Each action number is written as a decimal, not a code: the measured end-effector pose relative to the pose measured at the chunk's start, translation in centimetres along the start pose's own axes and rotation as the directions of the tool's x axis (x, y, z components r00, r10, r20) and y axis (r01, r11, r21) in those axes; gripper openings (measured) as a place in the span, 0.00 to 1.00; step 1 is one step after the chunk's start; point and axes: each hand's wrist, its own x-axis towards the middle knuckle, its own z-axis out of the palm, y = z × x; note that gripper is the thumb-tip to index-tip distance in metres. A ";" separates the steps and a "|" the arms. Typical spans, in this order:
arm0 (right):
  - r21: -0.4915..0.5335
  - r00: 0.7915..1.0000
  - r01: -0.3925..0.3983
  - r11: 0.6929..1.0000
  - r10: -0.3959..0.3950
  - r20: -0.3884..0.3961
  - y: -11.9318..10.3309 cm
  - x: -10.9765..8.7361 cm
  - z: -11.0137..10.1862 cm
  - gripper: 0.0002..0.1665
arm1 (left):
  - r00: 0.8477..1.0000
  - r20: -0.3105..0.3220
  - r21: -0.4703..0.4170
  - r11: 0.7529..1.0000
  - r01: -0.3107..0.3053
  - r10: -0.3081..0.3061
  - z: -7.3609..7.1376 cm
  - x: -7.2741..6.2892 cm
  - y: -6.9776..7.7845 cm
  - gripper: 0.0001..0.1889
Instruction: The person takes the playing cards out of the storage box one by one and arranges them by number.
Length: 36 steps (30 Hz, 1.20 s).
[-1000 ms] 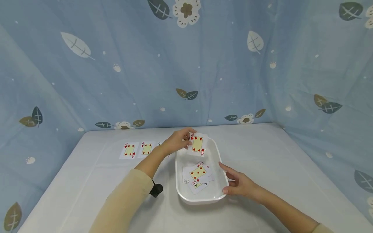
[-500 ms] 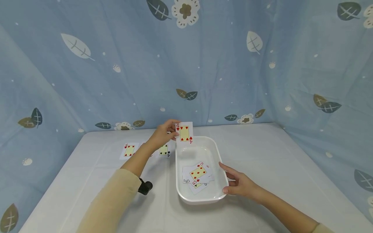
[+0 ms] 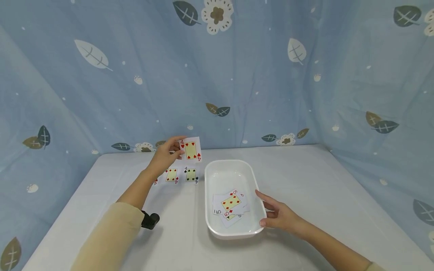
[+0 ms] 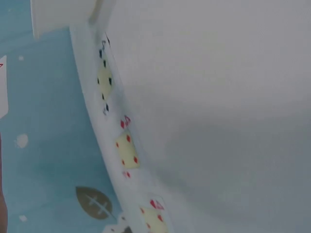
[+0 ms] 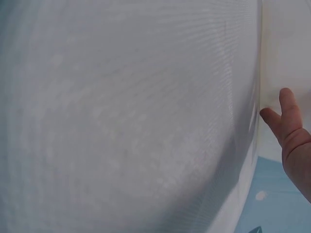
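A white rectangular plastic basin (image 3: pixel 230 171) held a white playing card with a red diamond border-pattern (image 3: pixel 231 203) numbered 5 at both ends, and under it a white card with a black 5 (image 3: pixel 217 205). Left of the basin lay a white card with black pips (image 3: pixel 191 175) and a white four-of-diamonds card (image 3: pixel 171 175), both marked 4. Farther left, a partly hidden white card (image 4: pixel 154 221) bore a red 4. Raised left of the basin's far end, a white four-of-hearts card (image 3: pixel 190 150) showed red 4s.

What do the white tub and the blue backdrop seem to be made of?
Tub: probably glossy plastic, though ceramic is possible; small highlights shine inside. Backdrop: likely matte cloth, since soft creases run through its print.
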 end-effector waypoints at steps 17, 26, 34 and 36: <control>0.034 0.999 0.023 0.999 -0.025 0.035 0.0 -0.5 -0.3 0.52 | 0.996 -0.082 0.145 0.988 0.059 -0.047 -4.2 -2.9 -2.4 0.28; 0.049 0.999 0.020 0.999 -0.022 0.038 0.0 -0.5 -0.3 0.52 | 0.994 -0.106 0.248 0.968 0.026 0.001 -5.9 -4.7 -4.3 0.27; 0.076 0.998 0.041 0.996 -0.045 0.053 0.2 -0.3 -0.3 0.52 | 0.997 -0.080 0.351 0.935 0.049 -0.022 -7.5 -5.7 -6.0 0.28; 0.080 0.997 0.047 0.996 -0.051 0.052 0.3 -0.2 -0.4 0.52 | 0.996 -0.085 0.362 0.930 0.062 -0.034 -8.0 -5.9 -6.3 0.28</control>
